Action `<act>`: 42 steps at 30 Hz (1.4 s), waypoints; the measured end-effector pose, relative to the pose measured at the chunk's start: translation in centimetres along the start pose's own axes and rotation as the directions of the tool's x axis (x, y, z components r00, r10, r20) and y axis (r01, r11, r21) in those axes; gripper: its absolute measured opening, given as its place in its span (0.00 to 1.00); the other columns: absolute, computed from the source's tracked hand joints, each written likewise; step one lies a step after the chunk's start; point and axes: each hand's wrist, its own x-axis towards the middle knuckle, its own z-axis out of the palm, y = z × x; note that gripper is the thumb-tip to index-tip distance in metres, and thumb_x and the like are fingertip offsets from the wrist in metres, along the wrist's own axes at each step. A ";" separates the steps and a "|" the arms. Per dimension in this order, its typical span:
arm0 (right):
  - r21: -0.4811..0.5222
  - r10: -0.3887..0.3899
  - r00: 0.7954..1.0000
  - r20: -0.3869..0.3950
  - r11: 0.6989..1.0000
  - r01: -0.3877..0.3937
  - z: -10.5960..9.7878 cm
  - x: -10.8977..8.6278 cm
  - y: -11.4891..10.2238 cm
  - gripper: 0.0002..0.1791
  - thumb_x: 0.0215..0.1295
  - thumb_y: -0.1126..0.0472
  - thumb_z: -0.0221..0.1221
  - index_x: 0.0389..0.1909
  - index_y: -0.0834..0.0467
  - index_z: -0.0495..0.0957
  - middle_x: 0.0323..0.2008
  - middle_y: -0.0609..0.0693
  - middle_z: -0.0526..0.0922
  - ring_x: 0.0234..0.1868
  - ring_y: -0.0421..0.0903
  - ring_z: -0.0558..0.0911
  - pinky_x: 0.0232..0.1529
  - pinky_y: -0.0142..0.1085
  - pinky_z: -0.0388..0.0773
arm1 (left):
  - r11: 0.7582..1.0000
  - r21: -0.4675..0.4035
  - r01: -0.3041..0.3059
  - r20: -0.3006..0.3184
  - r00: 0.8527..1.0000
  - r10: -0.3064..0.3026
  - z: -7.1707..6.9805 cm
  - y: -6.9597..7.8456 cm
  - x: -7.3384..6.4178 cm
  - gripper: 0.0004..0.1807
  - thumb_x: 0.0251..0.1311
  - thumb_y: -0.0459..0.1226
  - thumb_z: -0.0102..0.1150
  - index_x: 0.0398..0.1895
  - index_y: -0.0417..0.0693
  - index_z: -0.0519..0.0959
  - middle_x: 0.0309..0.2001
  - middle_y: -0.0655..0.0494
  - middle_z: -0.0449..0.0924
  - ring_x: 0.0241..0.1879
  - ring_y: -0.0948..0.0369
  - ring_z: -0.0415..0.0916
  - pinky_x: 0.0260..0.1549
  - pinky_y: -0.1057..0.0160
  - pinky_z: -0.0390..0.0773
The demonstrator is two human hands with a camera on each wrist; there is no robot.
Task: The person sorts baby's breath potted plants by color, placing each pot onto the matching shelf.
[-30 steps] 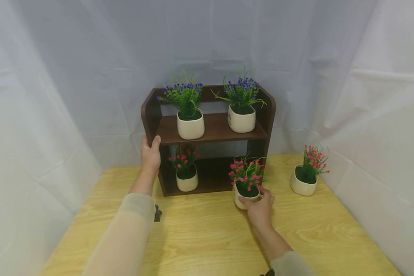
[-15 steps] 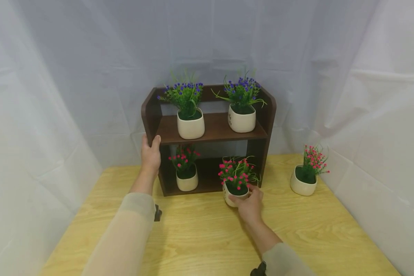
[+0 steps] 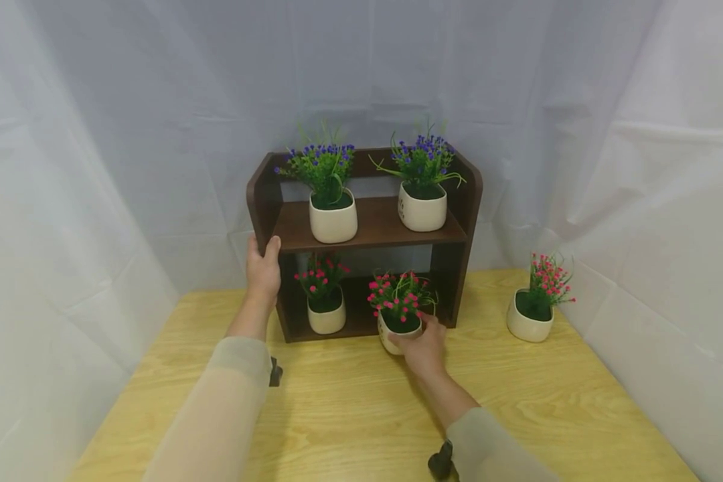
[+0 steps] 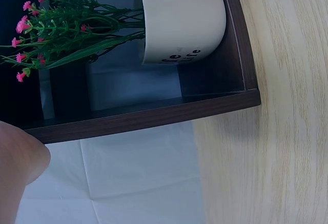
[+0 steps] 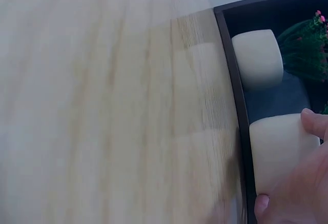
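My left hand point(image 3: 262, 271) grips the left side panel of a dark brown two-tier shelf point(image 3: 375, 245); its thumb lies along the front edge and the other fingers are mostly hidden. In my right hand point(image 3: 424, 345) is a white potted plant point(image 3: 387, 338) with pink flowers, thumb and fingers around the pot. This pot is at the front edge of the lower tier, right of another pink potted plant point(image 3: 327, 320) standing inside. In the right wrist view, the held pot point(image 5: 279, 147) overlaps the shelf's lower board; whether it touches the board I cannot tell.
Two white pots with blue-purple flowers, one left point(image 3: 333, 224) and one right point(image 3: 423, 213), stand on the upper tier. A third pink-flowered potted plant point(image 3: 530, 321) stands on the wooden table point(image 3: 349, 415) to the right. White curtains point(image 3: 156, 134) enclose the back and sides.
My right hand has carried the pink potted plant leftward and slightly farther away, toward the lower tier. My left hand has stayed on the shelf's side panel.
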 end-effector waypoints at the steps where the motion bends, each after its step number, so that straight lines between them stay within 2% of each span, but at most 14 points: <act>1: -0.004 -0.001 1.000 -0.001 1.000 0.001 0.2 0.1 0.0 0.49 0.53 0.62 0.82 0.73 0.68 0.68 0.68 0.68 0.66 0.70 0.68 0.73 0.77 0.61 0.72 | 1.000 -0.001 0.001 -0.001 1.000 -0.001 0.0 -0.1 0.0 0.35 0.82 0.48 0.48 0.85 0.47 0.56 0.83 0.44 0.62 0.86 0.51 0.55 0.88 0.53 0.51; 12: -0.062 -0.005 1.000 0.010 0.998 0.005 1.7 0.9 -0.6 0.49 0.54 0.59 0.82 0.74 0.65 0.69 0.68 0.67 0.68 0.70 0.70 0.75 0.74 0.62 0.74 | 1.000 -0.001 0.012 0.005 1.000 -0.012 -0.1 0.1 0.0 0.37 0.83 0.49 0.48 0.87 0.48 0.53 0.85 0.46 0.60 0.87 0.53 0.53 0.88 0.54 0.50; 20: -0.116 -0.005 1.000 0.027 0.993 0.008 2.4 1.7 -1.0 0.49 0.54 0.55 0.83 0.73 0.64 0.69 0.67 0.66 0.69 0.67 0.69 0.77 0.72 0.62 0.76 | 1.000 -0.013 -0.008 0.007 1.000 0.008 0.0 0.0 0.0 0.34 0.83 0.48 0.48 0.85 0.47 0.56 0.83 0.45 0.63 0.85 0.52 0.56 0.88 0.53 0.52; 30: -0.189 -0.094 0.994 0.063 0.977 0.104 3.3 3.0 -0.3 0.49 0.56 0.52 0.83 0.72 0.66 0.69 0.64 0.66 0.70 0.64 0.66 0.79 0.71 0.59 0.79 | 1.000 -0.016 -0.001 0.006 1.000 0.001 -0.2 0.1 0.0 0.36 0.82 0.48 0.48 0.86 0.47 0.54 0.84 0.45 0.61 0.86 0.51 0.53 0.88 0.53 0.50; 37: -0.228 -0.117 0.991 0.062 0.965 0.128 3.9 3.4 -0.3 0.49 0.56 0.49 0.83 0.71 0.66 0.70 0.62 0.64 0.70 0.63 0.65 0.80 0.70 0.59 0.80 | 1.000 0.010 -0.007 -0.001 1.000 0.007 -0.2 -0.1 0.0 0.34 0.82 0.49 0.48 0.83 0.46 0.58 0.82 0.43 0.63 0.85 0.49 0.55 0.88 0.49 0.52; 42: -0.246 -0.150 0.987 0.063 0.956 0.161 4.2 3.5 -0.3 0.47 0.57 0.49 0.82 0.70 0.66 0.70 0.61 0.64 0.71 0.64 0.65 0.80 0.70 0.59 0.80 | 1.000 0.019 -0.002 0.004 1.000 0.002 -0.1 -0.2 0.1 0.35 0.82 0.50 0.48 0.85 0.48 0.56 0.83 0.43 0.62 0.86 0.50 0.54 0.88 0.51 0.52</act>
